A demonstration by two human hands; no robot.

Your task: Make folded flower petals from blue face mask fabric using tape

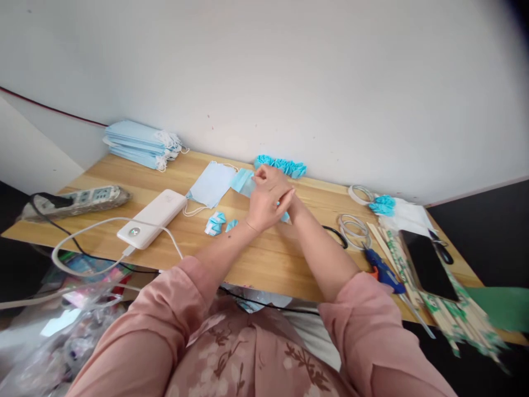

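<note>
At the centre of the frame, both hands meet over a wooden table [264, 264]. The left hand [264, 212] lies in front, its fingers together and curled over a light blue mask piece [243, 182] that sticks out to the upper left of the hands. The right hand [270, 176] sits just behind and above it, fingers bent down onto the same piece; whether they pinch it I cannot tell, since the left hand covers much of the grip.

Just left of the hands lies a flat face mask [210, 184] with its ear loops, and below it two small folded blue scraps [219, 223]. A white power bank [152, 218] with a cable rests further left, and a power strip [78, 201] at the left edge. A stack of masks [138, 143] stands in the upper left by the wall. Behind the hands, against the wall, sits a row of ruffled blue pieces [283, 165]. Toward the right of the frame lie wire rings [353, 229], a blue glue gun [384, 273], a dark phone [427, 264] and a bundle of wrapped sticks [446, 309].
</note>
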